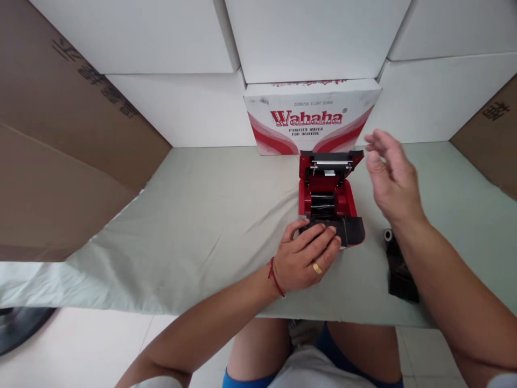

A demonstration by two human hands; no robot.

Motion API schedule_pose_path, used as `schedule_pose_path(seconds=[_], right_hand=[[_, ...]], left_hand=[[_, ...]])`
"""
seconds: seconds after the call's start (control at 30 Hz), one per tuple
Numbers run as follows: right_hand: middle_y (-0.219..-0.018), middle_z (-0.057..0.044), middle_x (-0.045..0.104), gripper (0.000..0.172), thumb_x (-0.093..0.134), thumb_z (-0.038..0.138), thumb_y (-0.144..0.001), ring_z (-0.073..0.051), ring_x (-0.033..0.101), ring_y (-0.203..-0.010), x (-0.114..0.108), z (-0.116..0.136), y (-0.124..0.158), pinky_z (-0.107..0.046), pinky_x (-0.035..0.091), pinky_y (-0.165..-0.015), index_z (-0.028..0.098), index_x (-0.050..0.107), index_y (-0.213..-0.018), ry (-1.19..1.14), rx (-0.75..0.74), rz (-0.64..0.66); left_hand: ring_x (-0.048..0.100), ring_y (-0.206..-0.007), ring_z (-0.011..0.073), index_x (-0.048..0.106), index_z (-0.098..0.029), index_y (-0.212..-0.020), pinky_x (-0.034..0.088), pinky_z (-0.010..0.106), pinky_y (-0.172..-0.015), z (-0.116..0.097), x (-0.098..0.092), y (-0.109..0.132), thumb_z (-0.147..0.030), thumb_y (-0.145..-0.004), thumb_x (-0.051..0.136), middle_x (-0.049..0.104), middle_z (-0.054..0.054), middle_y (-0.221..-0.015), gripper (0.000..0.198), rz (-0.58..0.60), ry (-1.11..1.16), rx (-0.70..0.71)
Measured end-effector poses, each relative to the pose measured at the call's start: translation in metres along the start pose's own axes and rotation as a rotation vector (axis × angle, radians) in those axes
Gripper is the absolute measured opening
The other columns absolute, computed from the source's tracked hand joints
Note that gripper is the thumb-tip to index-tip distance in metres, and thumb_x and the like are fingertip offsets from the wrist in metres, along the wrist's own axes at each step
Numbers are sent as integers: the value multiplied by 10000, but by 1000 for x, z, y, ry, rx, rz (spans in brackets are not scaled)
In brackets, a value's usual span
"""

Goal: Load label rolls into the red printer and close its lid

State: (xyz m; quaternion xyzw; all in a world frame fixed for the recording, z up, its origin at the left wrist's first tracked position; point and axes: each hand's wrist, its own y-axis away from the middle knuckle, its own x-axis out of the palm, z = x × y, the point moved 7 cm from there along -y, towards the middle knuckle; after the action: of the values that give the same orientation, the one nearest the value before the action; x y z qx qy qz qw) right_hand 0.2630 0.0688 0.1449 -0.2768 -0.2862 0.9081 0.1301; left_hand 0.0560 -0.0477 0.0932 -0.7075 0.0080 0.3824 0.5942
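Note:
A small red and black printer [328, 196] stands on the table with its lid swung open towards the back. My left hand [307, 256], with a gold ring and a red wrist string, lies flat with fingers stretched on the printer's black front flap. My right hand [390, 178] hovers in the air just right of the printer, fingers loosely apart and holding nothing. A black roll with a white core [398, 264] lies on the table under my right forearm.
A pale cloth [202, 226] covers the table. A white Wahaha water carton [311, 116] stands right behind the printer, among stacked white boxes [181, 108]. Brown cartons [60, 151] wall in the left and right sides.

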Motion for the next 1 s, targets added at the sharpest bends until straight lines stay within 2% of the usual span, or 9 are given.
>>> schedule_pose_path(seconds=[0.07, 0.23, 0.33, 0.43, 0.6, 0.7, 0.8, 0.9, 1.0], right_hand=[[-1451, -88, 758, 429, 572, 510, -1122, -259, 714, -1342, 12, 5, 4, -504, 570, -1169, 290, 693, -1471, -18, -49, 59], [-1244, -72, 835, 265, 568, 307, -1130, -227, 779, -1200, 9, 27, 40, -461, 590, -1130, 285, 816, -1221, 23, -200, 134], [-1302, -81, 844, 264, 570, 250, -1121, -235, 775, -1278, 13, 31, 65, -500, 519, -1233, 247, 801, -1250, 15, -321, 295], [-1413, -103, 802, 307, 562, 216, -1116, -237, 718, -1397, 14, 27, 80, -516, 431, -1310, 212, 763, -1347, 58, -377, 308], [-1394, -81, 811, 319, 560, 172, -1099, -219, 733, -1375, 16, 24, 84, -507, 417, -1323, 221, 771, -1334, 46, -363, 270], [-1386, -83, 814, 328, 560, 158, -1089, -226, 737, -1369, 15, 25, 86, -512, 438, -1310, 222, 779, -1325, 28, -356, 236], [-1381, -100, 816, 341, 561, 136, -1073, -232, 735, -1370, 14, 26, 89, -504, 434, -1314, 204, 781, -1324, 9, -347, 220], [-1388, -122, 812, 365, 561, 115, -1057, -238, 719, -1391, 15, 27, 93, -496, 426, -1317, 178, 767, -1351, -5, -351, 227], [-1405, -135, 801, 399, 543, 103, -1054, -246, 699, -1415, 15, 26, 96, -506, 422, -1315, 167, 743, -1394, -3, -369, 238]], left_hand=[[794, -1136, 203, 734, -156, -1223, 472, 428, -1223, 0, -1, 0, -183, -1010, 696, 883, 80, -1153, 218, -6, 14, -4], [786, -1103, 185, 736, -222, -1182, 499, 418, -1190, 0, -1, -2, -203, -1032, 644, 887, 43, -1117, 177, -32, 12, -31], [774, -1088, 178, 737, -229, -1165, 493, 423, -1196, -1, 1, -2, -182, -1028, 616, 881, 45, -1094, 189, -25, 8, -46], [761, -1110, 179, 738, -238, -1177, 476, 415, -1224, -1, 4, 1, -180, -1013, 617, 868, 48, -1092, 212, -17, 12, -51], [711, -1319, 238, 615, -264, -1501, 489, 480, -1260, 20, -7, 7, -358, -1062, 576, 814, 87, -1285, 451, -62, 217, -93], [654, -1434, 251, 527, -322, -1614, 489, 484, -1263, 68, -9, 10, -383, -1088, 569, 723, 89, -1494, 531, -50, 468, -422], [505, -1613, 281, 574, -374, -1577, 393, 515, -1352, 112, 10, 17, -446, -1076, 611, 587, 56, -1684, 507, 58, 784, -745], [289, -1742, 339, 453, -460, -1662, 242, 563, -1433, 124, 34, 16, -535, -878, 857, 363, -9, -1846, 886, 174, 1091, -796], [174, -1775, 357, 360, -494, -1702, 139, 591, -1459, 119, 50, 15, -534, -790, 920, 252, -43, -1887, 1071, 207, 1309, -789]])
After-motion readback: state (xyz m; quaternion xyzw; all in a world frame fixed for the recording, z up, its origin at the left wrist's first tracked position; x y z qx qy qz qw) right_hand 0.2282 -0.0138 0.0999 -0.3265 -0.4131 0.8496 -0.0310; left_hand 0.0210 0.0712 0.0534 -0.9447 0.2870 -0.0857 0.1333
